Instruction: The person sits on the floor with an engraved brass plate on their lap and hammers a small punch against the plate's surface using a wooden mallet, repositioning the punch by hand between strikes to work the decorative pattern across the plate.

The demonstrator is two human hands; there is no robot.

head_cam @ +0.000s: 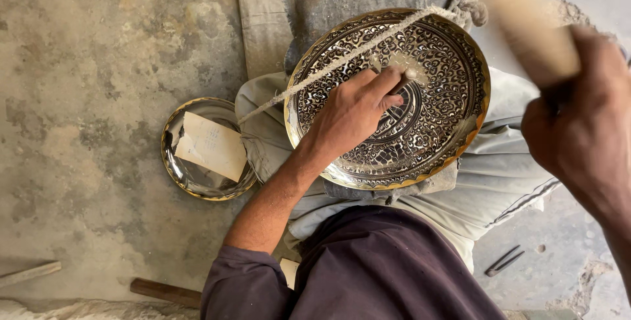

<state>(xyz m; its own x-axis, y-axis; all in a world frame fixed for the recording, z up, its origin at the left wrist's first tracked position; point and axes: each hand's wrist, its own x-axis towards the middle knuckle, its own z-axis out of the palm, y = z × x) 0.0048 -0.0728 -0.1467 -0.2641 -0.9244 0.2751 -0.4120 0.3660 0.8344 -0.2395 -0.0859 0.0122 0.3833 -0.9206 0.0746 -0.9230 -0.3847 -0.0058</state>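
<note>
Right hand sits nearest the lens at 3 o'clock, grip wrapped fully around a blurred wooden handle — head of the tool out of frame, so what kind it is cannot be told. Left hand rests on the engraved brass plate, fingers pinched closed on a small metal punch set near plate centre. Plate lies tilted on the lap over grey cloth, with a rope running across its 10 o'clock edge.

Risks, as judged:
- Blow landing off the punch — knuckles sit just beside the tip.
- Punch skidding on the polished relief, scarring the pattern.
- Plate shifting on soft cloth if the rope slackens.

Smaller dish with a paper lies on the floor at 9 o'clock, well apart.
</note>
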